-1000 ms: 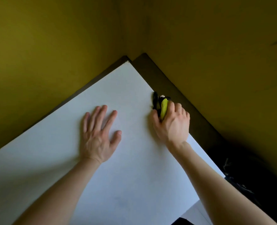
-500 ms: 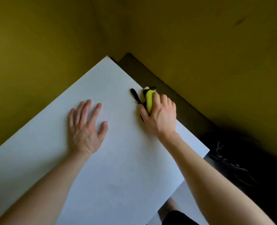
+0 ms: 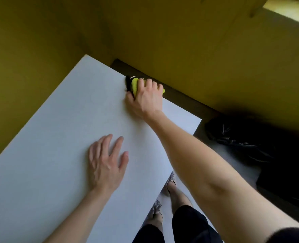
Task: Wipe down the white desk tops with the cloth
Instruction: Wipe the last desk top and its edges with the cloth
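The white desk top runs diagonally from the lower left up to a corner near the yellow walls. My right hand presses a yellow-green cloth with black trim onto the desk's far right edge; its fingers are curled over the cloth, which hides most of it. My left hand lies flat on the desk nearer to me, palm down, fingers spread, holding nothing.
Yellow walls close in behind and to the left of the desk. A dark strip of floor runs along the far edge. A black bag lies to the right. My legs and feet stand at the desk's near edge.
The view has shifted, so the desk corner now sits further left. My right hand with the cloth stays on the far edge, and my left hand now lies nearer to me.
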The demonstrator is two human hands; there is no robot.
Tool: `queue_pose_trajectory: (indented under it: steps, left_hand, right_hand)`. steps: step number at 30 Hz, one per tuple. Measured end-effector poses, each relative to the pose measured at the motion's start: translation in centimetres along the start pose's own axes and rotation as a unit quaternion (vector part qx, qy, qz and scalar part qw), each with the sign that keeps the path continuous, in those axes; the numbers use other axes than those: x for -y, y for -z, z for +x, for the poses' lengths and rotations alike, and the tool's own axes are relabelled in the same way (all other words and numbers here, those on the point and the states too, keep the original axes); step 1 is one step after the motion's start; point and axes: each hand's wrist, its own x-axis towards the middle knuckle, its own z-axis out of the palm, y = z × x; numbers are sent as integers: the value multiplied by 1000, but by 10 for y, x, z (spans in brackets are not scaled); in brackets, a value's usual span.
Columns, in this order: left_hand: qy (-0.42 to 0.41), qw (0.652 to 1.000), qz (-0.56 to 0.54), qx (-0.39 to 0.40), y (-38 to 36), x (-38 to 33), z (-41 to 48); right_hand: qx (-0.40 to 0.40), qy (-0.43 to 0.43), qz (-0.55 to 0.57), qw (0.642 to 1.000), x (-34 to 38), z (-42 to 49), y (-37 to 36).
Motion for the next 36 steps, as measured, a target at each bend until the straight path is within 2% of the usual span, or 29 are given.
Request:
queue_pose_trajectory:
  steps: [3,8,10,13,16,19,25,29,32,34,36]
  left_hand:
    - [19,1000,-4,-9,-9,-8,-15]
    - [27,999,-21,-21,-14,-8,-14]
    - [27,999,-20,-21,-16,-7,-13]
    - [29,999,-26,-22,-16,-8,-14]
    - [30,999,-24,-18,-18,-10,-13]
    - [32,999,-25,-15,-15,-10,-13]
    - [19,998,-58,-2,-4,-7,-10]
    - [14,995,-101,0,2,30,-2]
    - [138,989,-31,-45,9,88,6]
    - [243,967,26,-63,12,125,3]
    - [293,952,54,-63,9,140,-2]
  right_hand:
    - [-30,-1,26,999,-45,-32,12]
    - [-89,-117,6,989,-129,-123,37]
    - [-84,-169,-6,982,-132,-131,35]
    - [-89,-182,-34,979,-124,-125,32]
    - [-66,-137,-67,986,-120,-112,33]
    - [-46,-30,-49,997,-96,-71,25]
    - [-9,92,-35,995,33,31,-18]
    - [15,165,-23,986,92,86,-35]
    - [40,216,-17,975,130,127,-44]
    - [52,255,-16,965,147,151,-50]
    - [68,311,-13,948,158,166,-53]
